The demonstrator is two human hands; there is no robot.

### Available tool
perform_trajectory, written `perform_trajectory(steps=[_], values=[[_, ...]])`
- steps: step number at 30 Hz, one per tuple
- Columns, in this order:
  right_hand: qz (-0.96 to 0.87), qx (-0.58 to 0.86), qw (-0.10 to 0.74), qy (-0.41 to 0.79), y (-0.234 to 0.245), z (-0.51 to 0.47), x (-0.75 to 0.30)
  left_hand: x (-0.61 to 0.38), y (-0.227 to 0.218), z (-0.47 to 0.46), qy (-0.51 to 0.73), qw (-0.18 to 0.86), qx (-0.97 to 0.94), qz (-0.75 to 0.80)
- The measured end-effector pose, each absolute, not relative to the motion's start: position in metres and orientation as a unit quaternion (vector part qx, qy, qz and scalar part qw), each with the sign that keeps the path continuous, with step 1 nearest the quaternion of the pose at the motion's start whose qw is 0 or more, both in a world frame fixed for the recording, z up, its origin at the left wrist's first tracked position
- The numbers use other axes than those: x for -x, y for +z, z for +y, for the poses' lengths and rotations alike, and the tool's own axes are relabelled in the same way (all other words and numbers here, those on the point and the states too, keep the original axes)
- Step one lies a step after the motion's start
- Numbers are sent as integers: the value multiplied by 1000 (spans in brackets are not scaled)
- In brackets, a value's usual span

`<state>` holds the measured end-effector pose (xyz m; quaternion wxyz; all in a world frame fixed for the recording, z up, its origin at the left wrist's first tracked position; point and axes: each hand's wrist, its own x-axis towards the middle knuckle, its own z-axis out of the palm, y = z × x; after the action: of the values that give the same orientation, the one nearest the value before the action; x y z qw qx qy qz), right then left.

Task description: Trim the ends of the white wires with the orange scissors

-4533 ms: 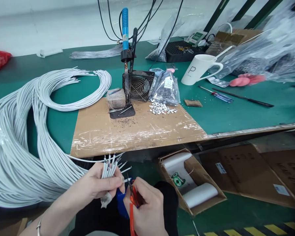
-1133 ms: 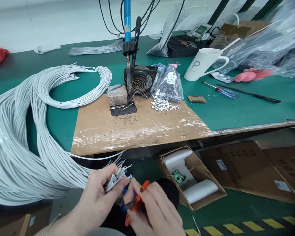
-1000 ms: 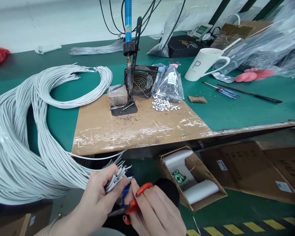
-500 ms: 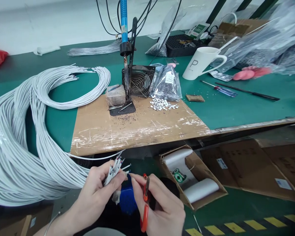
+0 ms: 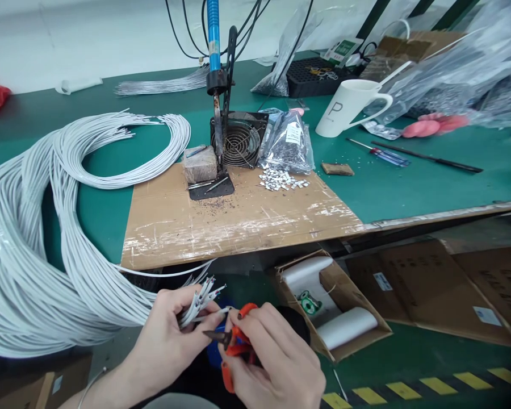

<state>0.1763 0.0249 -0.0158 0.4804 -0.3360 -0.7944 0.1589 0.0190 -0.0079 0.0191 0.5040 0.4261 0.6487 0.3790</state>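
Note:
My left hand is closed around a bundle of white cables, their cut ends fanning up above the thumb and showing small coloured wire tips. A single cable end sticks out to the right, between the two hands. My right hand grips orange-handled cutters, whose dark pointed jaws lie beside my left thumb. The right fingertips are close to that cable end; whether they pinch it is hard to see. From the left hand the cables run back to a large coil at the left.
On the bench a soldering iron stands in its holder before a small fan. Small white parts lie on a cardboard sheet, near a plastic bag. A mug is farther right. Below sits an open box.
The cutters have turned in my right hand, so their jaws now point left toward my left thumb. The cable ends in my left hand have shifted and fan slightly farther right.

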Motion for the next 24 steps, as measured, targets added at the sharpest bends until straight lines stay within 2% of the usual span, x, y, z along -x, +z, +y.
perform_trajectory(steps=[2, 6, 10, 12, 14, 16, 18, 24], values=[[-809, 321, 476, 123, -13, 28, -177, -21, 18, -9, 377, 495, -423, 658], [-823, 318, 454, 126, -11, 32, -179, -24, 14, -14, 386, 457, -449, 664], [-886, 222, 403, 58, -12, 26, -177, -21, 10, -14, 375, 449, -443, 679], [-903, 177, 386, 60, -13, 21, -175, -18, 9, -11, 388, 468, -425, 671], [-881, 197, 416, 106, -17, 18, -175, -15, 9, -9, 411, 493, -408, 649], [-804, 298, 485, 169, -22, 16, -177, -13, 11, -8, 427, 513, -398, 629], [-715, 408, 514, 242, -27, 14, -181, -12, 13, -8, 435, 532, -391, 612], [-613, 478, 454, 435, -35, 10, -184, -10, 14, -10, 424, 546, -395, 605]])
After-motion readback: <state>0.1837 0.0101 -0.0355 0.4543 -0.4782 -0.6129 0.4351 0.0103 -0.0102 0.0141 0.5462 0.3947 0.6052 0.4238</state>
